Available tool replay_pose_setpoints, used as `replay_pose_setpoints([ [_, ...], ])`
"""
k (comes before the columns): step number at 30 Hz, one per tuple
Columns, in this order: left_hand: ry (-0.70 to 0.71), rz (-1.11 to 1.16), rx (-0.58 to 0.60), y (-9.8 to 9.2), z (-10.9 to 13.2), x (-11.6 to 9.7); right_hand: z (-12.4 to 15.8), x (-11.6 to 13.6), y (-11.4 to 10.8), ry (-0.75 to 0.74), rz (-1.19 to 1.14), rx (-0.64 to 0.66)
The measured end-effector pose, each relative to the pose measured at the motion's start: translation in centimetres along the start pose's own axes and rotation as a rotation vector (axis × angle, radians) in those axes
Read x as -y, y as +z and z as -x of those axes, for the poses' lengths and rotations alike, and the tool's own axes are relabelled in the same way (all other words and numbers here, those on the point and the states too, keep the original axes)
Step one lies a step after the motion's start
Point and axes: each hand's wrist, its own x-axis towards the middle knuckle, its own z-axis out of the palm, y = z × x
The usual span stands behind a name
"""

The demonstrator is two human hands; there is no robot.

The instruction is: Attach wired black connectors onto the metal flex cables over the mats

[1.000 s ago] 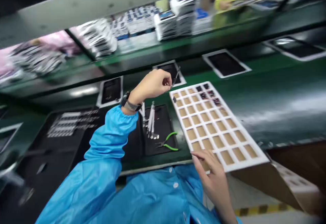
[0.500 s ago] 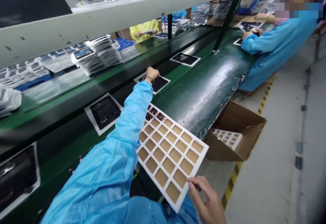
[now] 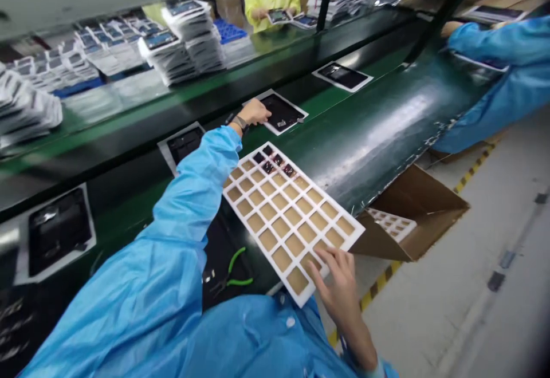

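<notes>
My left hand (image 3: 255,112), with a band at the wrist, reaches over the belt to the left edge of a white-bordered tablet with a dark inside (image 3: 279,111). Its fingers are bent together; whatever they hold is hidden. A white divided tray (image 3: 287,216) lies slantwise at the near belt edge, its close corner overhanging. Several small dark parts (image 3: 277,160) sit in its far compartments; the others show tan bottoms. My right hand (image 3: 339,278) is over the tray's near right edge, thumb and fingers apart and touching it, with nothing visible between them.
More bordered tablets (image 3: 342,76) lie along the green belt (image 3: 344,132). Green-handled pliers (image 3: 234,269) rest below my left sleeve. A cardboard box (image 3: 442,209) with another tray stands right. Stacks (image 3: 189,40) line the far side. Co-workers sit opposite and at right.
My view has turned. My left hand has shifted from over the tablet to its left edge, uncovering its inside. My right hand's fingers have spread and moved farther onto the tray.
</notes>
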Motion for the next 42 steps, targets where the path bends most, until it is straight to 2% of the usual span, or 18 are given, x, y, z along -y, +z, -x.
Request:
replay_pose_setpoints([
  [2, -0.032, -0.024, 0.025, -3.0, 3.0, 1.4, -0.5, -1.0, 1.0, -0.08, 0.121, -0.013],
  [4, 0.005, -0.064, 0.012, -6.2, 7.6, 2.2, -1.6, -2.8, 1.6, -0.122, 0.172, -0.045],
  [6, 0.056, -0.104, -0.027, -9.2, 13.7, 2.3, -3.3, -5.1, 1.4, -0.143, 0.174, -0.045],
  [9, 0.039, -0.111, -0.075, -12.5, 24.1, 2.0, -6.2, -8.3, -0.1, -0.145, 0.182, -0.01],
  [12, -0.015, -0.099, -0.155, -13.9, 34.3, 3.3, -7.7, -8.6, -2.6, -0.129, 0.188, -0.032],
  [14, -0.079, -0.095, -0.251, -13.6, 40.6, 5.3, -7.6, -5.9, -4.0, -0.054, 0.178, -0.115],
  [16, -0.158, -0.094, -0.357, -11.8, 46.2, 7.9, -6.8, -1.3, -4.6, -0.003, 0.072, -0.082],
  [18, -0.213, -0.11, -0.444, -8.8, 50.8, 10.5, -6.0, 4.2, -3.7, -0.145, -0.101, 0.07],
  [19, -0.234, -0.13, -0.441, -6.9, 52.6, 11.6, -5.8, 6.9, -2.6, -0.295, -0.183, 0.221],
  [22, -0.302, -0.216, -0.381, -1.2, 56.5, 13.9, -6.5, 13.5, 2.6, -0.567, -0.246, 0.654],
  [23, -0.314, -0.23, -0.342, 0.3, 57.3, 14.3, -7.2, 15.0, 4.6, -0.601, -0.225, 0.72],
  [26, -0.31, -0.23, -0.256, 2.5, 59.2, 15.2, -10.0, 18.2, 10.3, -0.559, -0.064, 0.698],
  [28, -0.302, -0.2, -0.256, 2.1, 59.8, 15.6, -12.2, 19.5, 13.3, -0.508, 0.056, 0.739],
  [31, -0.347, -0.14, -0.345, -0.6, 58.9, 16.2, -15.0, 20.8, 16.4, -0.49, 0.178, 0.754],
  [34, -0.419, -0.106, -0.436, -3.5, 54.7, 16.8, -16.7, 21.3, 18.6, -0.555, 0.272, 0.747],
  [36, -0.47, -0.138, -0.414, -4.9, 50.8, 17.3, -17.2, 21.3, 19.6, -0.607, 0.316, 0.765],
  [39, -0.581, -0.228, -0.36, -5.8, 45.1, 17.8, -17.5, 20.7, 20.1, -0.652, 0.323, 0.774],
  [42, -0.65, -0.284, -0.344, -5.7, 41.5, 18.1, -18.0, 19.6, 19.5, -0.604, 0.26, 0.808],
])
